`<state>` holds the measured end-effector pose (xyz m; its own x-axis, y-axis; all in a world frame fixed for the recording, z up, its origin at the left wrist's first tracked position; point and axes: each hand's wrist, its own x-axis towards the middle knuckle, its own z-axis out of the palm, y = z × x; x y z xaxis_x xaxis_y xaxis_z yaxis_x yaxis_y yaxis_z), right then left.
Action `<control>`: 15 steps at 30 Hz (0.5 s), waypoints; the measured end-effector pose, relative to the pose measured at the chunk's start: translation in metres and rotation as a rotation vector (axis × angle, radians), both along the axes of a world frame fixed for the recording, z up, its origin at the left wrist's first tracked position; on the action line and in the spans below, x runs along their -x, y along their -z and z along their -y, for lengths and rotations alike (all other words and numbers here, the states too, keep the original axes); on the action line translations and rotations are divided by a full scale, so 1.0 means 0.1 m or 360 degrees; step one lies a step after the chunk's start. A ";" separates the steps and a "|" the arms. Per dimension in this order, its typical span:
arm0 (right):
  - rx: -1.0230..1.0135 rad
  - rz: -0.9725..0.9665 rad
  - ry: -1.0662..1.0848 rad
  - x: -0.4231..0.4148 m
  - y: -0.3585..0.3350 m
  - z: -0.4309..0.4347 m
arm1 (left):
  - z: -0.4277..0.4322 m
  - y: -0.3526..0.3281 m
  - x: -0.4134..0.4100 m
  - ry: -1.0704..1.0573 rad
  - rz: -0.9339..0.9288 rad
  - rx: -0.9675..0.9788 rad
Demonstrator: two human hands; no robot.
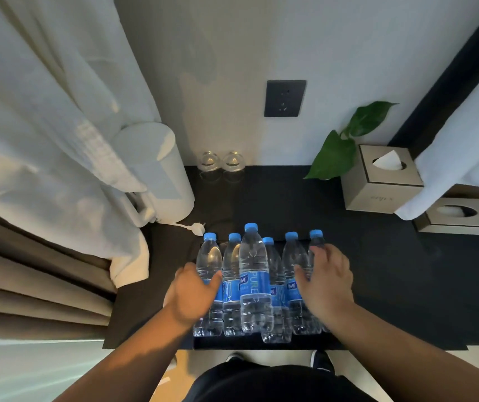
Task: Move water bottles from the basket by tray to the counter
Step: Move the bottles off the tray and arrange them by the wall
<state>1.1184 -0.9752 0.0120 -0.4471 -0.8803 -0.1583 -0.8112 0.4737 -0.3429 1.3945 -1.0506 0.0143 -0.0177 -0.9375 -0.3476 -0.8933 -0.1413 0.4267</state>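
Observation:
Several clear water bottles (254, 256) with blue caps and blue labels stand close together on a black tray (261, 345), which rests at the front edge of the dark counter (377, 271). My left hand (194, 294) is wrapped around the leftmost bottle (208, 256) at label height. My right hand (326, 281) is closed around the rightmost bottle (316, 237), covering most of its body. Both gripped bottles are upright with their bases at tray level. No basket is in view.
A white kettle (151, 169) with a loose plug (198, 227) stands at the back left, and two upturned glasses (221, 163) sit against the wall. A leafy plant (337, 155) and two tissue boxes (380, 181) occupy the back right. White fabric (43, 111) hangs at left.

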 end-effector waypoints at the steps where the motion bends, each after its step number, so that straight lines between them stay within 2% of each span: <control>1: 0.0077 0.0013 -0.0080 -0.05 -0.02 0.06 | 0.03 -0.02 0.02 -0.0016 -0.0017 0.0025; 3: 0.0210 0.0187 -0.0178 -0.17 -0.08 0.20 | 0.12 -0.06 0.06 -0.0037 -0.0018 0.0001; 6: 0.0129 0.0469 -0.0240 -0.36 -0.16 0.39 | 0.28 -0.06 0.11 -0.0016 0.0018 -0.0106; 15: -0.0306 0.0336 -0.0244 -0.60 -0.21 0.87 | 0.71 0.02 0.17 0.0040 0.0118 -0.0213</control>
<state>1.1788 -1.0618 0.0334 -0.2510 -0.8800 -0.4032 -0.7987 0.4236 -0.4274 1.3776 -1.1214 0.0125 -0.0102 -0.8822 -0.4707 -0.9257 -0.1697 0.3381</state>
